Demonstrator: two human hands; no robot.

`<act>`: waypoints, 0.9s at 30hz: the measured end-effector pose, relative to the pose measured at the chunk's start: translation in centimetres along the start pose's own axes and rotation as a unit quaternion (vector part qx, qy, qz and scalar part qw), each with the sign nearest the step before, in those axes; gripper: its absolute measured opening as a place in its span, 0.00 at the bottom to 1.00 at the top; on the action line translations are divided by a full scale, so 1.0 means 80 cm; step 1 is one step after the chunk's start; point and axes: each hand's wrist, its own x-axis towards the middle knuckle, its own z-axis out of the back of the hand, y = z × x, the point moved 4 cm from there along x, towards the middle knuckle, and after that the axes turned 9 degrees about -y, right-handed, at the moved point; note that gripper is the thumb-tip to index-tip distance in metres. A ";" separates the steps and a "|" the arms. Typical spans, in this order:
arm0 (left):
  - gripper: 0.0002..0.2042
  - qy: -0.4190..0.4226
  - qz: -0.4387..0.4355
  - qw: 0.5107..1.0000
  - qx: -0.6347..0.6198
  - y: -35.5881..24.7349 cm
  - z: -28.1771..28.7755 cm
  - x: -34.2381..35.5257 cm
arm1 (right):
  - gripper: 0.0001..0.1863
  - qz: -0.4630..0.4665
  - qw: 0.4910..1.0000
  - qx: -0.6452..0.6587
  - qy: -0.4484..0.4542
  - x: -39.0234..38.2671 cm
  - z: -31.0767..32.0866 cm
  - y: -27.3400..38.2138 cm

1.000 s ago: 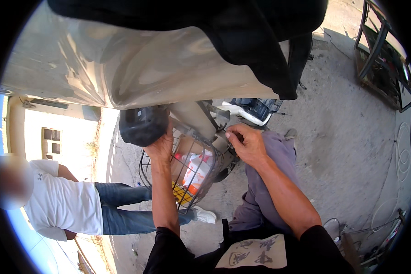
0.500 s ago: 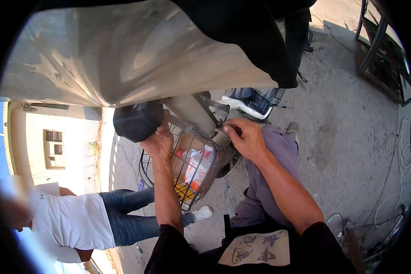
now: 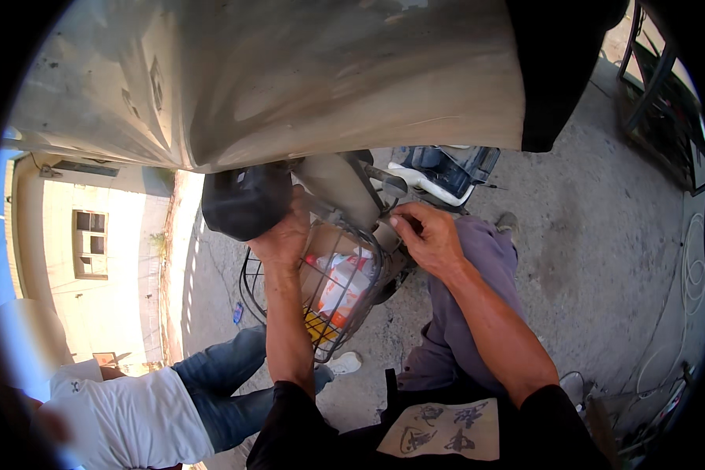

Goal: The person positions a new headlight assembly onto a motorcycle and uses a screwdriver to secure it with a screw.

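- Packets (image 3: 343, 288) lie in the basket (image 3: 380, 266).
- The left forearm (image 3: 288, 329) crosses the basket's left side; the left hand (image 3: 286, 237) is at its far left corner.
- The housing (image 3: 247, 205) is just beyond that corner, touching the left hand.
- The panel (image 3: 330, 184) is just beyond the basket's far end.
- The right hand (image 3: 429, 241) is just right of that end.
- The sheet (image 3: 352, 86) spreads farther beyond the basket.
- The person's leg (image 3: 474, 286) is right of the basket.
- The co-worker (image 3: 137, 415) is to its near left.
- The building (image 3: 125, 266) is well left of it.
- The hose (image 3: 692, 270) is well right of it.
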 end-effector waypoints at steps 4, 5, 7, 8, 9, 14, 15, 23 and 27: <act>0.37 -0.023 -0.010 1.000 -0.005 0.000 0.002 -0.001 | 0.10 0.009 1.000 -0.007 0.002 0.001 -0.001 0.002; 0.37 -0.022 -0.015 1.000 -0.006 0.001 0.002 -0.001 | 0.10 0.010 1.000 -0.007 0.003 0.001 0.000 0.003; 0.38 0.001 -0.010 1.000 -0.009 0.004 -0.002 -0.003 | 0.10 0.009 1.000 -0.006 0.005 0.001 0.000 0.003; 0.38 0.023 -0.001 1.000 -0.011 0.005 -0.007 -0.005 | 0.10 0.007 1.000 -0.003 0.006 0.002 0.000 0.002; 0.38 0.045 0.009 0.999 -0.013 0.007 -0.013 -0.009 | 0.10 0.005 1.000 -0.001 0.007 0.002 0.000 0.002; 0.40 0.010 -0.022 1.000 0.009 0.015 -0.016 -0.015 | 0.10 0.014 1.000 -0.006 0.004 0.004 0.004 0.006; 0.41 0.010 -0.028 1.000 0.007 0.013 -0.015 -0.015 | 0.10 0.015 1.000 -0.003 0.005 0.004 0.005 0.007; 0.41 0.030 -0.005 0.999 -0.036 0.007 0.000 -0.007 | 0.09 0.002 1.000 0.002 0.004 0.003 0.008 0.007; 0.41 0.031 -0.009 0.999 -0.034 0.006 0.000 -0.009 | 0.09 0.016 1.000 0.005 -0.006 0.002 0.007 0.007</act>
